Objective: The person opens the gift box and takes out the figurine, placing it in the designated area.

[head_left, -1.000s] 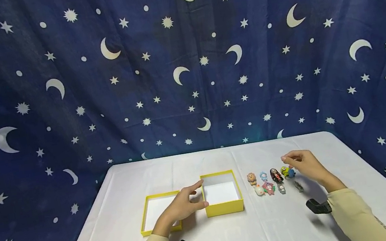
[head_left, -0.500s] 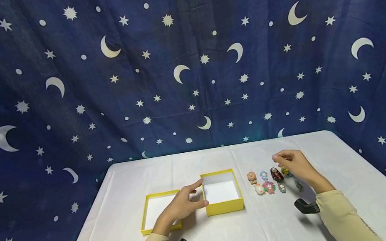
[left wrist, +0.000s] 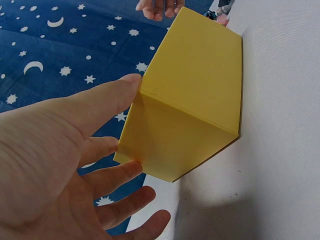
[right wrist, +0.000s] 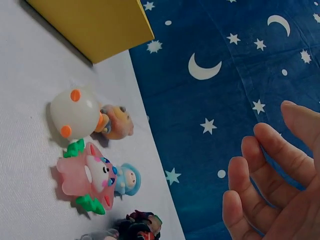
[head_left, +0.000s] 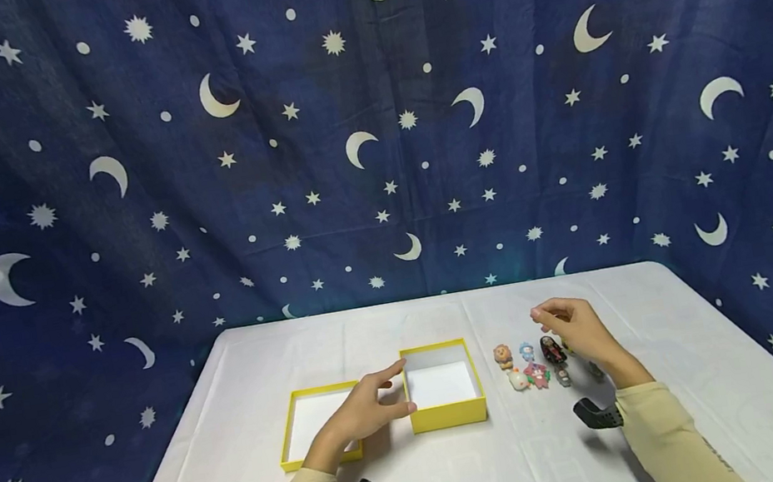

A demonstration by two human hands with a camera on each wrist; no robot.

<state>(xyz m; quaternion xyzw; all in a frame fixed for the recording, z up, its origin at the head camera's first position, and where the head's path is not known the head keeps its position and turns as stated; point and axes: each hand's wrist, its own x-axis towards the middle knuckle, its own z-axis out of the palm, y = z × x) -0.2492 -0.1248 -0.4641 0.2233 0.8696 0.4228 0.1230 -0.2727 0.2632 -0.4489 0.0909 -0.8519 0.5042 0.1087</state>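
Observation:
A yellow box [head_left: 449, 416] with a white inside stands without its lid mid-table. My left hand [head_left: 364, 413] is at its left side, thumb and fingertips right at the upper edge; in the left wrist view the thumb [left wrist: 112, 97] meets a corner of the box. Above the group of small figurines, my right hand [head_left: 578, 328] hovers with loosely bent fingers and nothing in them. Among these toys are a pink figurine [right wrist: 87, 175] with green parts, a white round one [right wrist: 75, 114], a brown one [right wrist: 117, 122], a pale-blue one [right wrist: 129, 180] and a dark-haired doll [head_left: 552, 351].
The yellow-rimmed lid [head_left: 286, 434] lies left of the box, partly behind my left forearm. A grey figurine [head_left: 563, 376] and a small dark one [head_left: 596, 370] lie near my right hand. A dark blue curtain [head_left: 379, 192] with moons and stars hangs behind the white table [head_left: 470, 480].
My right hand has moved left across the figurines, now covering most of the green-yellow one. The left hand stays at the box, and the box and lid have not moved.

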